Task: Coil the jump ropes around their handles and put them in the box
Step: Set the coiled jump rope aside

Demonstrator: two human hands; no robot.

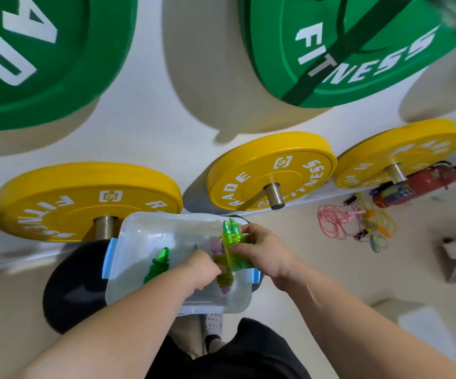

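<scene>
**Finding: coil at risk of unwinding on release into box**

**Position.** Both hands are over the clear box (144, 231), which sits on a black round stand (68, 285). The right hand (262, 248) grips the yellow-green rope bundle (231, 237), fingers curled round the paired handles where the cord is wound. The bundle is above the box's right side, not yet laid down. The left hand (200, 268) is inside the box with its fingers curled. The view here is blurred, so I cannot tell whether it holds the lower end of that bundle or the olive-and-pink bundle (224, 281) beneath it.

**Contents.** A green coiled bundle (159, 265) lies at the left of the box. The olive-and-pink bundle lies near the middle.

**Risks noted.**
1. The wraps sit near one end of the handles. If the free end is not tucked, slack cord is likely to spring off once the right hand lets go.
2. The held bundle is close over the olive-and-pink one. Setting it down crosswise could catch a loop and tangle the two.
3. The box overhangs the stand on the near side. A downward press at that edge could tip it.
4. The loose ropes (358, 225) on the floor to the right lie heaped and crossed, well apart from the box. Pulling one free carelessly would likely drag the others and tighten knots.

**Status.** In my judgement the task is partly complete. The floor pile is not yet coiled.
</scene>
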